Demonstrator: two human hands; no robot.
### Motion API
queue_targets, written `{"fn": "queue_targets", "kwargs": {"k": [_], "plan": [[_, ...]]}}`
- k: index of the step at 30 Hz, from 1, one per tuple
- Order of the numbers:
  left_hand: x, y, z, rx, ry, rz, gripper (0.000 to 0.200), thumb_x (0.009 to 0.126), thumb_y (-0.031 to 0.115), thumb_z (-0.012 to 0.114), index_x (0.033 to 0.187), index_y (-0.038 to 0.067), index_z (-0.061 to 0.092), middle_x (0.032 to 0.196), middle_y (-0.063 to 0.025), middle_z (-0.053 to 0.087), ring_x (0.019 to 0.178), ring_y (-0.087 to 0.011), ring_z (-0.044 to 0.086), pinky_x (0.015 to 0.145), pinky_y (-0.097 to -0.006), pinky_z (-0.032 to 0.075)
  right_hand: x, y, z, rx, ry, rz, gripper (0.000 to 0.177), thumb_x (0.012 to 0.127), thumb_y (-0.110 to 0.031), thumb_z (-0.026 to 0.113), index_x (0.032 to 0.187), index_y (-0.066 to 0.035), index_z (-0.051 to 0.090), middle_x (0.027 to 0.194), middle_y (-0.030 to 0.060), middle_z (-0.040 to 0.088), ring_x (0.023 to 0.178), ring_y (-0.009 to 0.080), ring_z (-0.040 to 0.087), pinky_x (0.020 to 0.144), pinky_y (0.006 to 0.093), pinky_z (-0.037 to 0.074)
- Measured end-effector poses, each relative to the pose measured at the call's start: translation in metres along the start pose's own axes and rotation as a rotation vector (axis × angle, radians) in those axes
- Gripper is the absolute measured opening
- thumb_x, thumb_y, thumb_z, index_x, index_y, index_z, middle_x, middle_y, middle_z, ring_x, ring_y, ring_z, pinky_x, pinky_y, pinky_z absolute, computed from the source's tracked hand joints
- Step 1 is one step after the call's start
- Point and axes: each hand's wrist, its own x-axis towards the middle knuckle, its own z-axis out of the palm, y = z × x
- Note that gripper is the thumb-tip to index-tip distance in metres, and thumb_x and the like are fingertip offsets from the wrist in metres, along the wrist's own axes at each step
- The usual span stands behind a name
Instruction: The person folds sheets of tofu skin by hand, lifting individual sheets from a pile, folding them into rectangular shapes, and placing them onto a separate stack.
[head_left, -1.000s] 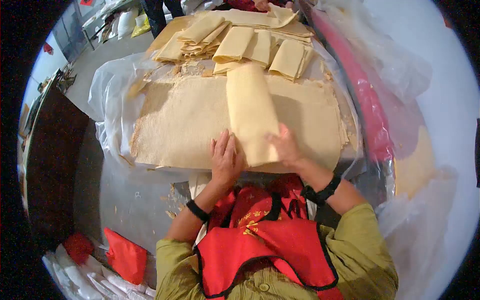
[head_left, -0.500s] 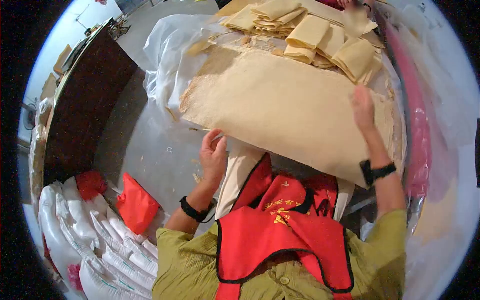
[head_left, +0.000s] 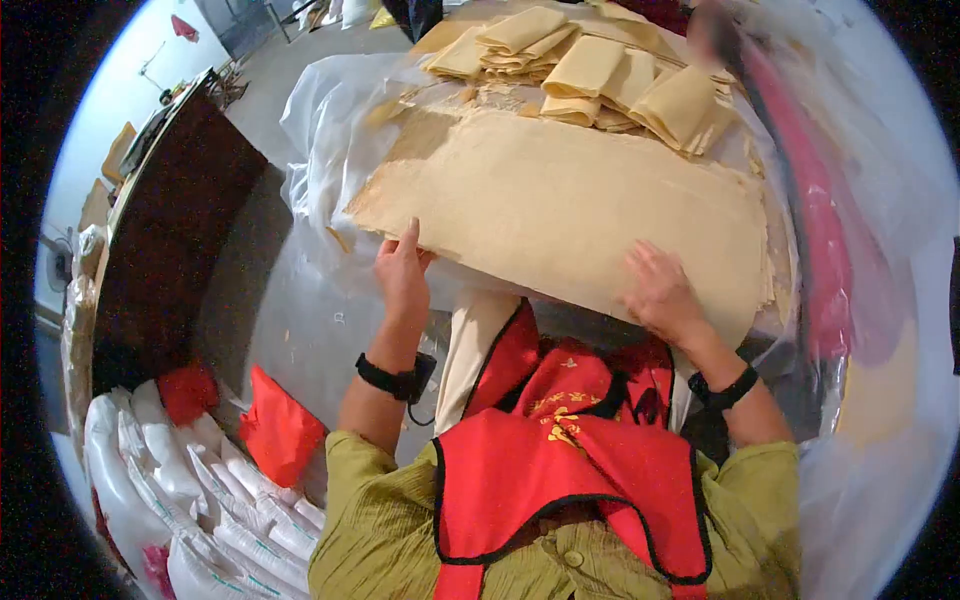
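Lying flat, ragged-edged tan sheet

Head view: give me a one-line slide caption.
Left hand at a broad tan sheet's edge, right hand over it, folded sheets beyond.

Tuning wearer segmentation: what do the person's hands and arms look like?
Left hand and right hand: no gloves. Olive-green crinkled fabric sleeves end near the elbows. Black wristband on each wrist; dark boxy item beside the left one, thin dark cord below.
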Motion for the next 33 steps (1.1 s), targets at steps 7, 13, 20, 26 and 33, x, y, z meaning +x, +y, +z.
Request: {"fn": "queue_targets", "kwargs": {"k": [7,13,20,26,33], "plan": [[0.042,-0.023,0.032,-0.231,0.045,0.075,0.036,0.082,0.015,0.056,0.113,0.001,0.043,0.105,-0.0095,0.051,0.087,-0.0222,0.055,0.069,-0.0354,0.049,-0.003,-0.018,0.003,-0.115,-0.001,-0.002,0.076,0.064,-0.043,0.067,0.123,-0.004,0.04,0.132,0.0156,0.031,0.125,0.0322,0.025,0.1,0.0497,0.021],[0.071,-0.004,0.02,-0.38,0.175,-0.166,0.039,0.083,0.018,0.053,0.115,0.0,0.041,0.11,-0.0135,0.049,0.094,-0.0284,0.053,0.077,-0.0407,0.048,0.004,-0.028,-0.008,0.015,-0.012,-0.071,0.073,0.065,-0.031,0.068,0.126,-0.005,0.035,0.133,0.0159,0.029,0.126,0.032,0.023,0.099,0.0508,0.022],[0.094,0.008,-0.009,-0.107,0.21,-0.03,0.044,0.081,0.018,0.056,0.116,-0.004,0.041,0.116,-0.0179,0.046,0.103,-0.0311,0.048,0.086,-0.0391,0.041,-0.006,-0.001,0.007,-0.161,0.232,0.011,0.047,0.07,-0.01,0.052,0.116,-0.004,0.045,0.125,0.013,0.042,0.119,0.0286,0.037,0.097,0.0466,0.028],[0.057,0.013,0.025,0.942,0.416,1.058,0.048,0.08,0.018,0.06,0.117,-0.007,0.041,0.12,-0.0216,0.044,0.111,-0.0334,0.043,0.094,-0.0377,0.035,-0.031,0.042,-0.027,-0.01,0.177,0.168,0.028,0.071,-0.008,0.048,0.097,-0.007,0.056,0.105,0.0096,0.056,0.099,0.0248,0.052,0.09,0.0425,0.036],[-0.087,-0.035,0.157,1.023,-0.813,1.118,0.067,0.06,0.031,0.074,0.111,-0.003,0.047,0.112,-0.0215,0.05,0.102,-0.0328,0.049,0.086,-0.0381,0.04,0.007,0.042,-0.069,-0.263,0.103,0.105,0.011,0.071,-0.01,0.053,0.081,-0.008,0.056,0.09,0.0068,0.058,0.092,0.0218,0.055,0.088,0.0434,0.038]]}}
